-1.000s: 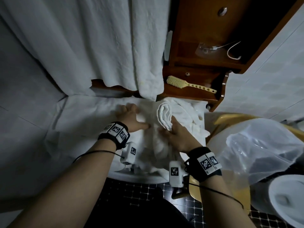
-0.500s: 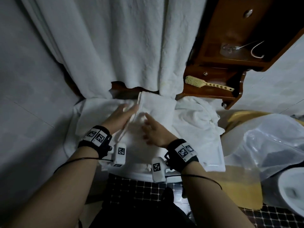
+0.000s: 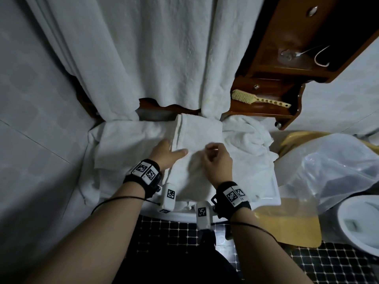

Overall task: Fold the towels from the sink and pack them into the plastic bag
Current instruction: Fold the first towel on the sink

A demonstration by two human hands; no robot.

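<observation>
A white folded towel [image 3: 200, 132] lies over the towel-covered sink [image 3: 180, 214]. My left hand [image 3: 164, 153] holds its left edge, thumb on top and fingers hidden below. My right hand [image 3: 218, 161] sits on the towel's middle with fingers curled into the cloth, which is blurred there. A crumpled white towel [image 3: 247, 137] lies just to the right, and a flat one [image 3: 127, 144] spreads to the left. The clear plastic bag [image 3: 338, 167] stands open-mouthed at the right, apart from both hands.
White cloth [image 3: 153, 58] hangs down behind the sink. A wooden cabinet [image 3: 287, 48] with a brush [image 3: 260, 98] on its shelf juts out at the upper right. A yellow container [image 3: 287, 222] sits under the bag, with a white toilet [image 3: 359, 226] at the lower right.
The rolled-up bundle from a second ago now lies as a flat folded rectangle. My left hand has shifted to its left edge; my right hand has curled on its middle.
</observation>
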